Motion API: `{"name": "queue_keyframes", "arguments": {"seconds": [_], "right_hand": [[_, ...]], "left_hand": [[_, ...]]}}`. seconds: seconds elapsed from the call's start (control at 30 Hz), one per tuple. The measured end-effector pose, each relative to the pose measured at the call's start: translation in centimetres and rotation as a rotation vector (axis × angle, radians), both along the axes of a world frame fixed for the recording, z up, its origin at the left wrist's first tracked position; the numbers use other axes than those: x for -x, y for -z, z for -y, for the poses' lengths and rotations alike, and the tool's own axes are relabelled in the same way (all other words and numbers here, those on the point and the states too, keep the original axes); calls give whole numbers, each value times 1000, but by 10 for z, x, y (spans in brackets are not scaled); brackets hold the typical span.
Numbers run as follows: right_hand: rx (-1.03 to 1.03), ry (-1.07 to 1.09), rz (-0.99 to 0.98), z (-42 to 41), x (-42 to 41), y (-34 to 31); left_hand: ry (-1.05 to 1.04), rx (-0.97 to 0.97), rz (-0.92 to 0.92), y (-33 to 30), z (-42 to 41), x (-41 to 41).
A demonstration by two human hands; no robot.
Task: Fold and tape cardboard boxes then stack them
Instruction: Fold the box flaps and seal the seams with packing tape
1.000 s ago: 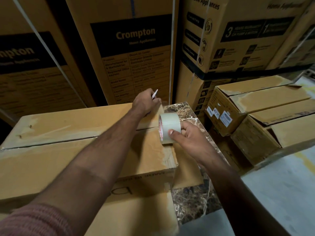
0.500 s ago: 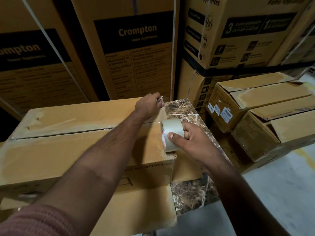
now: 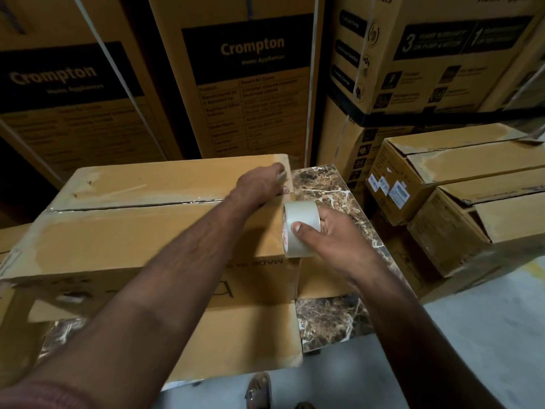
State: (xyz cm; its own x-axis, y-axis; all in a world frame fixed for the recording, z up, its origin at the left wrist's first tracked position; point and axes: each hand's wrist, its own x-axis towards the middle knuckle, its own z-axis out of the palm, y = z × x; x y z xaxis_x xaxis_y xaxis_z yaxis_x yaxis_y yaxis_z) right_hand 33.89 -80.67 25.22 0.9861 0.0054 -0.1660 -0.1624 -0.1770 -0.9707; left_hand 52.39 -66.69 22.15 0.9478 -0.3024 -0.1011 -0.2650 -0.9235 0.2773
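A long brown cardboard box (image 3: 141,231) lies on a marble-patterned table (image 3: 330,184), its top flaps closed with a taped seam running lengthwise. My right hand (image 3: 330,237) grips a roll of clear tape (image 3: 298,228) at the box's right end, thumb on the roll's face. My left hand (image 3: 262,184) rests on the box's far right corner, fingers curled round a small metal tool that is mostly hidden. A strip of tape runs from the roll toward the seam end.
Tall printed appliance cartons (image 3: 250,84) wall in the far side. Two taped smaller boxes (image 3: 460,172) are stacked on the right. Flat cardboard (image 3: 241,340) lies under the box at the table's near edge. A sandalled foot (image 3: 259,391) shows on the pale floor.
My left hand has dropped from above the corner down onto the box top, hiding the metal tool. The right hand has lowered the roll against the box's right end.
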Motion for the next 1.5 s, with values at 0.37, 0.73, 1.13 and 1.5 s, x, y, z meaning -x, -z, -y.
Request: {"name": "queue_keyframes", "arguments": {"seconds": [0.37,0.73,1.13,1.5], "right_hand": [[27,-55,-37,-4,30,16],[83,184,52,-21,60,16],[163,274,79,-41,112,37],[192,347,-15,-55,130,74]], "left_hand": [[-18,-65,-202,-6,-13,40],[26,-40,119,-3,-6,71],[121,-99,-67,4,-18,107],[94,6,44,16,-21,118]]}}
